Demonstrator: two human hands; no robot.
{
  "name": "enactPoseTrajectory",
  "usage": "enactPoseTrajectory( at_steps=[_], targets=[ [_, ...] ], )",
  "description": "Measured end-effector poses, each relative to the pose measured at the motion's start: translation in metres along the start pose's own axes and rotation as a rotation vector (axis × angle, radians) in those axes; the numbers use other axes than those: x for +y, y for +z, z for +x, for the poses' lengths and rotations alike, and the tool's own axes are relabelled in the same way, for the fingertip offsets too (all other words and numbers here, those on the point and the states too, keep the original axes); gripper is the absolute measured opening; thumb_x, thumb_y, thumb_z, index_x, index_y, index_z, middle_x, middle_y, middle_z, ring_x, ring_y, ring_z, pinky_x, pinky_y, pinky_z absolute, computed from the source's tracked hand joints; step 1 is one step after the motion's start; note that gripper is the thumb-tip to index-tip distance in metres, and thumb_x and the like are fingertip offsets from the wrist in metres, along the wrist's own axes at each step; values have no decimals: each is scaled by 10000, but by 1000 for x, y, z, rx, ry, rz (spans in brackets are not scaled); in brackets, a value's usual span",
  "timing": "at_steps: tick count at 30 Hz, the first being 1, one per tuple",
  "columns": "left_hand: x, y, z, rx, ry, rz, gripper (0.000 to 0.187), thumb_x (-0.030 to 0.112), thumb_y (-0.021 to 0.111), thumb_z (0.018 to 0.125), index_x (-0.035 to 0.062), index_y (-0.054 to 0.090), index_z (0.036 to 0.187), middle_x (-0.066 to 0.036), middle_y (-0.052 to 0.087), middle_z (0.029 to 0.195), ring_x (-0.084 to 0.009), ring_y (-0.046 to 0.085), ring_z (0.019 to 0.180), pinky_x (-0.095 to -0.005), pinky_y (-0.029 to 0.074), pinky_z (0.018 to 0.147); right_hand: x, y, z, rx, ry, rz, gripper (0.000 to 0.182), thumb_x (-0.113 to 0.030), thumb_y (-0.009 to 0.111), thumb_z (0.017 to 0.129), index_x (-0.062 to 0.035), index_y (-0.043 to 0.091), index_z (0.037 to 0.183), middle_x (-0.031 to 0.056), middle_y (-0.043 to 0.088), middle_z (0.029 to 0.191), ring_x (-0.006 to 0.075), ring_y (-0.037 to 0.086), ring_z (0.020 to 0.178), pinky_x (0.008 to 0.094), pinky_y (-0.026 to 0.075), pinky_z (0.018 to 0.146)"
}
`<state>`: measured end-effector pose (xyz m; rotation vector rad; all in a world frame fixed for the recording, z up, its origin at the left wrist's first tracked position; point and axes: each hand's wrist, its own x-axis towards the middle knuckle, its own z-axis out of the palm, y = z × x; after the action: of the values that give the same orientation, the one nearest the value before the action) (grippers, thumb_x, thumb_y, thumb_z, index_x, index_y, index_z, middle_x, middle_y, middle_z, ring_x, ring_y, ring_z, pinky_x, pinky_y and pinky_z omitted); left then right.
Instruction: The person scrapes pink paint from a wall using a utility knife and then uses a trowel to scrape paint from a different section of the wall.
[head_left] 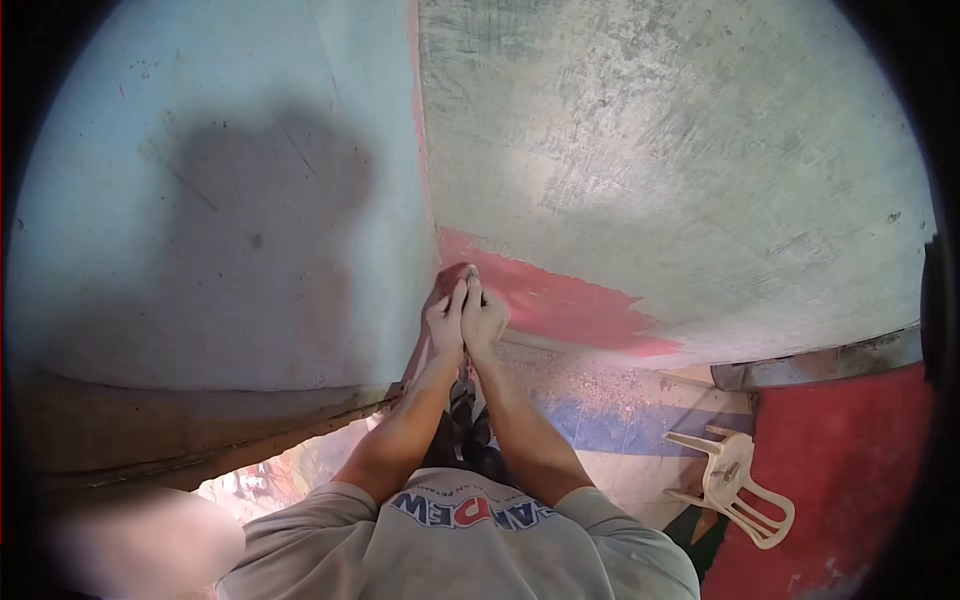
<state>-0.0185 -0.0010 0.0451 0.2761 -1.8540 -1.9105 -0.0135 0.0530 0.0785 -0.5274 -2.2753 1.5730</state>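
Observation:
My left hand and my right hand are pressed together in front of me, both arms stretched out. Their fingers are closed around a slim tool with a small grey tip; most of it is hidden, and I cannot make out its kind. That tip is at the lower left part of a red patch on the wall's grey-green face. Around the patch the pale coating ends in a ragged edge. Just left of my hands runs the vertical corner where a light blue face meets the grey-green one.
Below the wall, pale chips lie scattered on the floor, which has a blue band. A cream plastic chair stands at the lower right beside a red surface. A brown ledge runs under the blue face.

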Motion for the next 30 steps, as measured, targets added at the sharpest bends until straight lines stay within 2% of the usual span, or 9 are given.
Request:
enactPoseTrajectory(
  at_steps=[5,6,9,10,14,21,25,26,30],
  targets=[
    [26,0,6,-51,-154,-109,303,252,690,1030,-37,770,986,-5,727,864,-95,616,785,-283,510,713,-37,-12,3,37,-115,83,496,-349,617,1020,73,657,762,278,585,661,377,584,573,476,449,595],
    [-19,-4,6,-86,-348,-125,288,246,701,1025,-22,783,959,9,725,894,-82,612,811,-283,511,728,-26,-10,2,25,-29,93,506,-358,634,1025,77,649,765,234,523,618,211,471,543,440,408,557],
    [-24,-6,-20,-40,-217,-82,290,254,720,1014,-20,789,948,17,716,878,-74,597,798,-281,504,713,6,-12,-13,-13,40,-20,488,-349,639,1023,78,658,786,219,525,607,191,493,545,437,408,549],
    [-9,-3,-24,-15,-329,-122,310,267,706,1025,-27,790,975,16,707,860,-77,589,789,-279,500,705,9,-10,-14,-4,31,-13,456,-336,637,1022,75,678,828,226,550,620,212,517,543,441,409,550],
    [22,9,21,-102,-101,-97,390,314,686,1035,-32,743,864,21,649,757,-78,554,723,-290,462,642,-51,-13,18,78,-224,153,462,-310,633,1021,71,629,761,254,565,649,277,494,527,456,403,553],
    [-9,1,-23,-7,-287,-11,429,350,722,1009,-21,737,793,34,622,706,-78,533,704,-297,466,650,-6,-22,-11,-61,84,14,421,-312,623,1030,78,689,885,257,592,671,261,556,568,408,486,634],
    [37,16,12,-45,-150,-92,416,362,718,1010,-34,748,884,34,637,753,-86,537,706,-294,473,664,-47,-21,18,62,-193,96,465,-331,645,1009,68,669,772,258,619,664,335,603,561,447,459,584],
    [38,15,14,-104,-268,-261,396,376,707,1015,-9,754,931,23,644,771,-84,536,708,-296,465,658,-59,-26,19,15,-141,118,449,-325,642,1011,61,674,783,257,616,668,337,605,559,453,458,583],
    [-6,5,-6,-60,-186,59,392,356,710,1015,-27,771,958,14,691,815,-81,571,737,-283,486,684,-24,-27,2,-2,-97,11,430,-319,622,1020,61,675,826,261,588,675,321,553,561,450,459,608]
  ],
)
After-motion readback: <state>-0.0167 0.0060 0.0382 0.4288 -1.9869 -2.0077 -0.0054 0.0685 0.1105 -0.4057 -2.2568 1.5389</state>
